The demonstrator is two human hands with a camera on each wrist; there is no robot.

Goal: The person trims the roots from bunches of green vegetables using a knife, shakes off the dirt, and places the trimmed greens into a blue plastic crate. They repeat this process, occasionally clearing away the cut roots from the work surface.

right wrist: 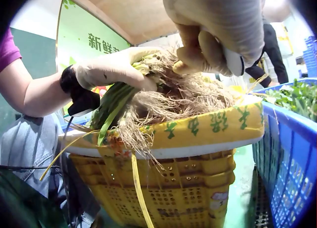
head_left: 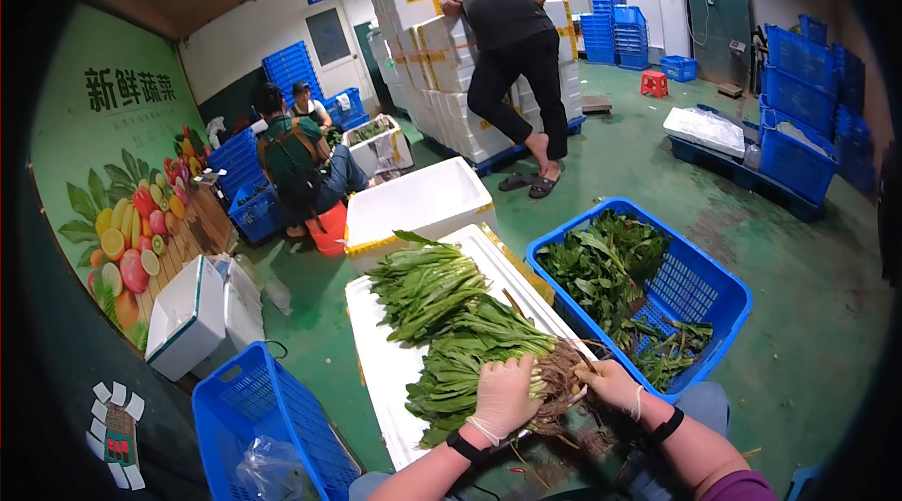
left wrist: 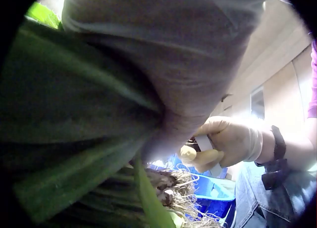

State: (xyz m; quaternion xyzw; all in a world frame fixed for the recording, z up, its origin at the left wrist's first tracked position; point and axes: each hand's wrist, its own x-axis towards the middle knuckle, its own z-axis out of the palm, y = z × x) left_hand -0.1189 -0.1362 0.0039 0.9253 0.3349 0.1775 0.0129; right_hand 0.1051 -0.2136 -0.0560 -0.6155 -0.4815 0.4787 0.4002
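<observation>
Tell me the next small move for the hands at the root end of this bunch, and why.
Probably draw the small tool in the right hand across the roots just below the stems. The left hand already grips the bunch of leafy greens near its base on the white foam lid, and the tangled roots hang over the lid's edge, free to cut.

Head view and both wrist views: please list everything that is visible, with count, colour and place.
leafy bunch: several, green, roots near hands, on foam lid
foam lid: one, white, on yellow crate
yellow crate: one, under lid
crate of greens: one, blue, right
empty crate: one, blue, left
foam boxes: many, white, stacked behind
left hand: gloved, grips bunch
right hand: gloved, fingers at roots, around a small tool
</observation>
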